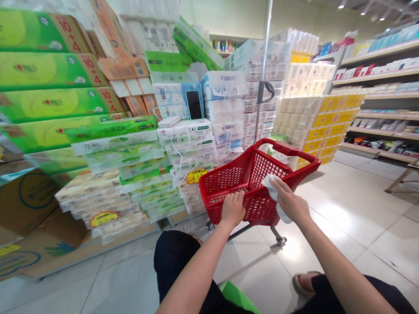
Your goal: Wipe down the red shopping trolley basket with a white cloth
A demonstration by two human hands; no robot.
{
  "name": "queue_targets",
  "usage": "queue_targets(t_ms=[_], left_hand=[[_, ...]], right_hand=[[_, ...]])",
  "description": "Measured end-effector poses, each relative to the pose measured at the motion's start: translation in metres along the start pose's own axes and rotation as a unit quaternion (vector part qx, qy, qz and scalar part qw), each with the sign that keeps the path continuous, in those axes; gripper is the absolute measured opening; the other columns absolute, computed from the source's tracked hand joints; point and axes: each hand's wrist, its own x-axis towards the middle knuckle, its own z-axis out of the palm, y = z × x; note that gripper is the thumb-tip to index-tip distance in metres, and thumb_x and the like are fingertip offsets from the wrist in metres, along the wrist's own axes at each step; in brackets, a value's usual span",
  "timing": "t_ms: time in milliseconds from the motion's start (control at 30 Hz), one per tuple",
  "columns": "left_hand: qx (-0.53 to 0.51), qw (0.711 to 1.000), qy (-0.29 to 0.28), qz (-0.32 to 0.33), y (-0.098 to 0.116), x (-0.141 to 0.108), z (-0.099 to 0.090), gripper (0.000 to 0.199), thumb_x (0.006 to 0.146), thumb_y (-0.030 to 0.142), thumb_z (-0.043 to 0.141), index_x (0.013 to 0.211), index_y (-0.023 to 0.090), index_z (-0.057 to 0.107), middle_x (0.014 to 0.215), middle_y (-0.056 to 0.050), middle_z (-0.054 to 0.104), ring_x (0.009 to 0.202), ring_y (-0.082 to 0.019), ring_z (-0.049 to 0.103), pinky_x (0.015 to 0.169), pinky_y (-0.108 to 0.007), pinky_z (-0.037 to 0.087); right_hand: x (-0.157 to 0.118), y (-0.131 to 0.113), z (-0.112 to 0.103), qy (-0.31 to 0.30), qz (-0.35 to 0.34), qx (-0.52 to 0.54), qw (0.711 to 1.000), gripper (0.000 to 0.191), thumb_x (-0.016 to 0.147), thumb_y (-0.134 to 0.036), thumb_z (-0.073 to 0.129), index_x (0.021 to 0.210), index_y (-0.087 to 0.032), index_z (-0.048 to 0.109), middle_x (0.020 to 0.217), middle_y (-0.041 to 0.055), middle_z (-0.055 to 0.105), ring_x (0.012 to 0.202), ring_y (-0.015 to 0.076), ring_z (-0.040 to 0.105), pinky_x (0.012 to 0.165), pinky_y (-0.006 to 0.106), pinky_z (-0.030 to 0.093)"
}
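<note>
A red plastic shopping cart with a lattice basket stands on the floor in front of me. My left hand grips the near rim of its basket, fingers curled over the edge. A white cloth is bunched in my right hand, which presses it against the cart's near rim toward the handle end. Part of the cloth hangs down the outside of the basket. The cart's red handle rises just beyond my right hand. Inside the basket I see only the lattice walls.
Stacked tissue packs line the left and back. A phone leans there beside a white power bank with a cable. A metal pole rises behind the cart. Shelves stand at right; an open carton sits lower left.
</note>
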Motion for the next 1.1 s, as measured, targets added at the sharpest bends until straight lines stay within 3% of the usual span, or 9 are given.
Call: queue_targets(t_ms=[67,133,300,367,467,633,700,933,1100], left_hand=[[-0.006,1.000,0.001,0.000,0.004,0.000,0.000,0.067,0.076,0.023,0.058,0.140,0.017,0.037,0.120,-0.010,0.054,0.107,-0.026,0.051,0.102,-0.042,0.037],[-0.010,1.000,0.005,-0.002,0.008,0.000,0.001,0.068,0.076,0.023,0.059,0.140,0.016,0.038,0.119,-0.011,0.055,0.107,-0.026,0.051,0.102,-0.041,0.037],[-0.007,1.000,0.004,-0.002,0.013,0.001,0.005,0.067,0.076,0.024,0.060,0.138,0.014,0.038,0.120,-0.012,0.055,0.108,-0.027,0.050,0.100,-0.041,0.038],[-0.005,1.000,0.000,0.001,0.011,0.001,0.006,0.065,0.077,0.025,0.060,0.137,0.013,0.039,0.121,-0.012,0.055,0.109,-0.027,0.050,0.100,-0.042,0.038],[-0.003,1.000,-0.004,0.007,0.008,0.000,0.005,0.068,0.076,0.024,0.061,0.139,0.014,0.037,0.122,-0.012,0.055,0.110,-0.027,0.050,0.101,-0.041,0.037],[-0.011,1.000,0.005,0.009,0.010,0.000,0.004,0.071,0.076,0.022,0.059,0.142,0.014,0.035,0.124,-0.012,0.054,0.109,-0.026,0.051,0.102,-0.041,0.037],[-0.012,1.000,0.006,0.008,0.013,0.001,0.005,0.071,0.076,0.022,0.059,0.142,0.014,0.035,0.122,-0.012,0.055,0.109,-0.026,0.051,0.102,-0.041,0.038],[0.003,1.000,0.004,0.016,0.016,0.004,0.007,0.067,0.080,0.019,0.056,0.142,0.013,0.034,0.126,-0.015,0.055,0.112,-0.026,0.053,0.101,-0.041,0.038],[0.005,0.998,0.011,0.065,-0.011,-0.006,-0.012,0.067,0.082,0.013,0.054,0.145,0.019,0.031,0.143,-0.010,0.046,0.122,-0.021,0.050,0.107,-0.036,0.035]], right_hand=[[0.007,0.014,-0.004,0.017,0.027,-0.010,0.999,0.066,0.093,-0.025,0.033,0.151,-0.046,0.011,0.158,-0.0047,0.024,0.079,0.0166,0.068,0.053,0.030,0.052],[0.007,0.006,-0.002,0.020,0.033,-0.008,0.999,0.065,0.093,-0.025,0.033,0.151,-0.044,0.011,0.159,-0.0039,0.023,0.081,0.0171,0.068,0.056,0.031,0.053],[-0.014,-0.066,0.022,-0.034,-0.052,0.025,0.998,0.068,0.092,-0.022,0.034,0.152,-0.041,0.011,0.159,-0.0006,0.022,0.077,0.0159,0.069,0.060,0.032,0.055],[-0.021,-0.079,0.025,-0.048,-0.085,0.038,0.994,0.068,0.092,-0.021,0.034,0.152,-0.041,0.010,0.159,-0.0003,0.021,0.078,0.0158,0.069,0.060,0.031,0.055],[-0.016,-0.058,0.018,-0.047,-0.089,0.040,0.994,0.069,0.092,-0.022,0.035,0.151,-0.046,0.009,0.159,-0.0029,0.023,0.082,0.0157,0.069,0.058,0.029,0.054],[0.006,0.006,-0.001,0.001,0.003,0.007,1.000,0.067,0.093,-0.024,0.034,0.150,-0.048,0.008,0.158,-0.0042,0.025,0.086,0.0158,0.068,0.059,0.028,0.055],[0.006,0.003,0.001,-0.001,0.011,-0.001,1.000,0.068,0.093,-0.023,0.034,0.151,-0.046,0.007,0.159,-0.0021,0.023,0.084,0.0163,0.069,0.060,0.030,0.055],[-0.019,-0.076,0.023,-0.059,-0.091,0.021,0.994,0.069,0.092,-0.022,0.034,0.153,-0.041,0.008,0.159,0.0024,0.023,0.081,0.0169,0.069,0.061,0.031,0.056],[-0.009,-0.036,0.011,-0.035,-0.061,0.015,0.997,0.068,0.093,-0.023,0.032,0.151,-0.047,0.005,0.158,-0.0035,0.024,0.081,0.0157,0.069,0.058,0.029,0.054]])
